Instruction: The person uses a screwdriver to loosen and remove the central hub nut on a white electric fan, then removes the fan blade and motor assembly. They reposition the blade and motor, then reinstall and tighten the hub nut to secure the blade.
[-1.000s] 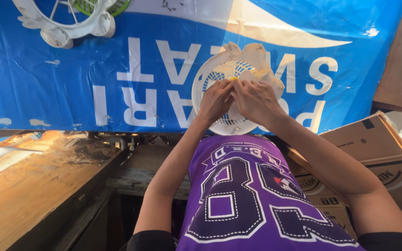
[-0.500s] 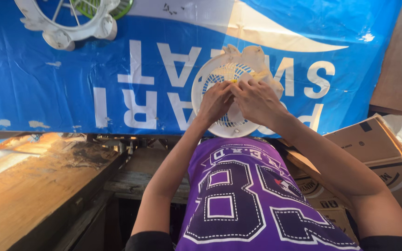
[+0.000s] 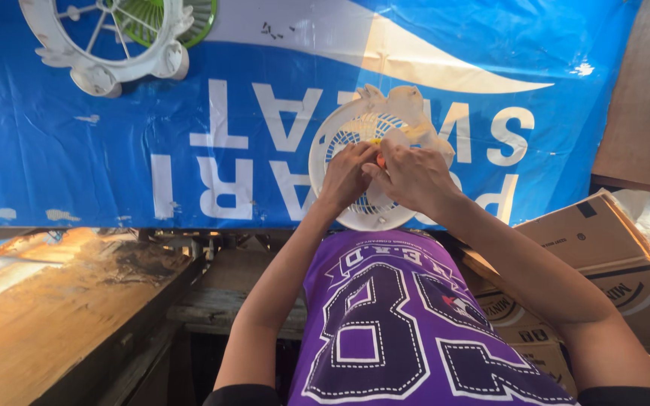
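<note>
A round white plastic fan grille (image 3: 355, 120) lies on a blue banner-covered surface (image 3: 77, 165) in front of me. Both my hands meet over its middle. My left hand (image 3: 346, 177) pinches a small orange and yellow piece against the grille's centre. My right hand (image 3: 409, 177) presses down beside it, fingers curled over the same spot and over a thin clear plastic wrapping. My fingers hide the small piece almost fully.
A second white fan frame (image 3: 103, 41) with a green grille (image 3: 167, 19) behind it lies at the far left. Brown cardboard boxes (image 3: 603, 248) are stacked to my right. A wooden bench edge (image 3: 77, 301) runs along my left. My purple shirt fills the lower view.
My hands have stayed on the fan grille's centre, with the fingers shifting slightly. The view has drifted a little.
</note>
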